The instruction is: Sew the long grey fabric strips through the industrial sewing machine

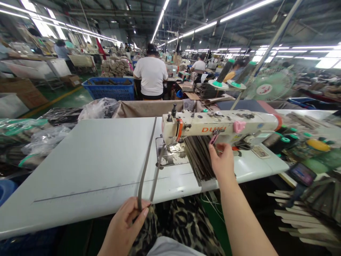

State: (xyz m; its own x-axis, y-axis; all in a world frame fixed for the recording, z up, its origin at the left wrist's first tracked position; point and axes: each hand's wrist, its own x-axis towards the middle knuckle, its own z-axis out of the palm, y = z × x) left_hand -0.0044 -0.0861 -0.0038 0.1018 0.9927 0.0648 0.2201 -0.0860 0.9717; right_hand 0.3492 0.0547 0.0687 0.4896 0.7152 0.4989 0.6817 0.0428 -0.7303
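At the table's front edge my left hand (128, 222) is closed on a long grey strap (147, 161). The strap is folded there; one leg runs up the white table (87, 160), the other leads to the needle area of the cream sewing machine (218, 124). My right hand (222, 160) reaches under the machine's arm, its fingers closed around a small pink piece (214, 138) near a pile of dark strips (198, 158) lying on the machine bed.
Plastic-wrapped bundles (34, 140) lie at the left. Thread cones (289, 138) and a fan (269, 85) stand at the right, with grey strips (303, 213) piled low right. A person in a white shirt (150, 74) sits ahead beside a blue crate (112, 89).
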